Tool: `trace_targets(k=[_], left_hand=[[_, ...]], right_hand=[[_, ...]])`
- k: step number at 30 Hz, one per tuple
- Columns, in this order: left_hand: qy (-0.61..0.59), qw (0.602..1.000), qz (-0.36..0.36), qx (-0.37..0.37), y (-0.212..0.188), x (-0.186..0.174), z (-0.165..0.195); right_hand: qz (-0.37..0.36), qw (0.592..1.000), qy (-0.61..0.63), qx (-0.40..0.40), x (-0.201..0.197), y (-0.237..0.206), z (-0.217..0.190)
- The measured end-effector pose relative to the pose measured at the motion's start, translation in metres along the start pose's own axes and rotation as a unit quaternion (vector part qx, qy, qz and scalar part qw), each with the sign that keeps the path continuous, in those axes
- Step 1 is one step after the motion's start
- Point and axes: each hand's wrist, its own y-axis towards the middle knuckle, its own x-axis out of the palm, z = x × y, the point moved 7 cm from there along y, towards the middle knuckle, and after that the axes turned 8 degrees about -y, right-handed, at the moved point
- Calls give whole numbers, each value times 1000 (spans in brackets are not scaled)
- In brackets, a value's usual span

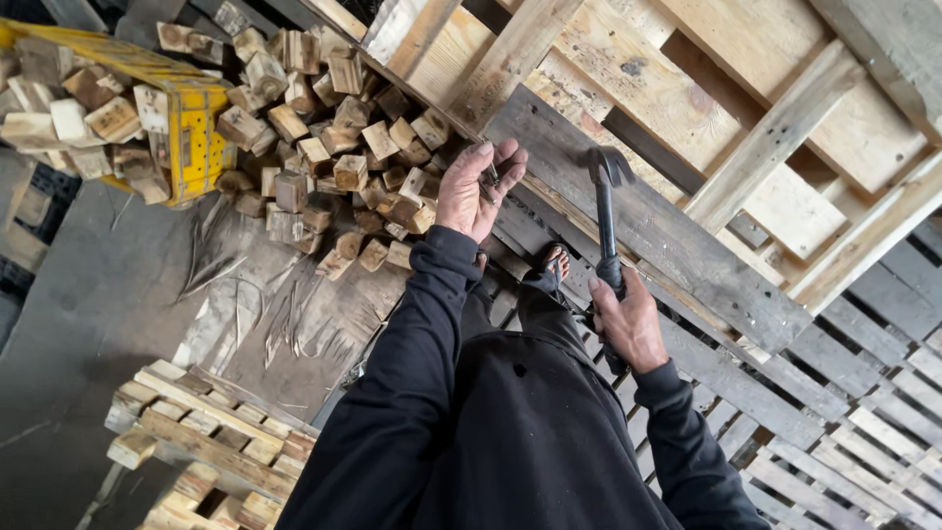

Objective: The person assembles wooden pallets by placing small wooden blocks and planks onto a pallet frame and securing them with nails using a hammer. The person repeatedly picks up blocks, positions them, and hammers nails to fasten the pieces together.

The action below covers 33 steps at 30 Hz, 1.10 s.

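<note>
Weathered grey planks make up the pallet [687,245] the person stands over, its boards rough, stained and split along the grain, while paler, fresher pallets lean behind it. Their right hand [628,324] is closed tight around the black handle of a claw hammer [604,211], a dark steel tool whose curved head rests up against the grey top board; the wrist is bent slightly inward, the black sleeve pulled to the cuff. The left hand [478,186] is raised palm-up with fingers loosely curled, and it seems to cup a few small dark nails [490,179], though they are too small to be sure of. A sandalled foot [552,265] shows on the slats between the two arms. To the left lies a heap of squat, chunky wood blocks [324,137], pale and knotty, spilling beside a yellow plastic crate [191,128]. Long thin splinters are scattered on the dusty concrete floor [88,324], and another slatted pallet sits lower left.
</note>
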Motion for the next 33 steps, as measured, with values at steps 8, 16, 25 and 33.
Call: trace_targets(k=[8,16,25,33], left_hand=[[285,951,17,116,24,-3,-4],[643,692,-113,308,35,35,-6],[609,717,-192,280,29,36,-1],[661,668,-217,265,39,31,-3]], right_hand=[[32,999,-25,-35,25,6,14],[9,1000,-5,3,24,1,34],[0,998,18,59,29,-14,7],[-106,892,424,-118,36,-23,-21]])
